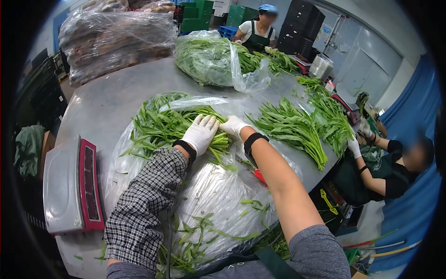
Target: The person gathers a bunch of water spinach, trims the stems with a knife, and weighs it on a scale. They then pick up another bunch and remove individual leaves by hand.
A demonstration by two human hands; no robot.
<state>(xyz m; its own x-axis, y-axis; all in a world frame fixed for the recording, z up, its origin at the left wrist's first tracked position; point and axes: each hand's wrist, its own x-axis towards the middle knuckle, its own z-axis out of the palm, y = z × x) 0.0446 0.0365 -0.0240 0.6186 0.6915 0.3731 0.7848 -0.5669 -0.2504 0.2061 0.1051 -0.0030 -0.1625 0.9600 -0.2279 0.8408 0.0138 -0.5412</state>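
Note:
My left hand [200, 135], in a white glove, lies on a large bunch of leafy green stems [158, 123], its fingers stretched out over them. Against the right side of the same stems, my right hand [233, 126], also gloved, has its fingers closed at the cut ends. What its fingertips grip is partly hidden. The bunch rests on a clear plastic bag [123, 162], leaves toward the left. Under my forearms, a sheet of clear plastic [218, 195] carries loose leaves and stem scraps. A red-handled tool [260, 176] shows beside my right forearm.
On the metal table [111, 97] stand a red-and-white scale [69, 186] at left, a loose pile of greens [292, 128] at right and a bagged heap [204, 58] behind. One co-worker [395, 167] handles greens at right; another person [258, 32] stands at the far side.

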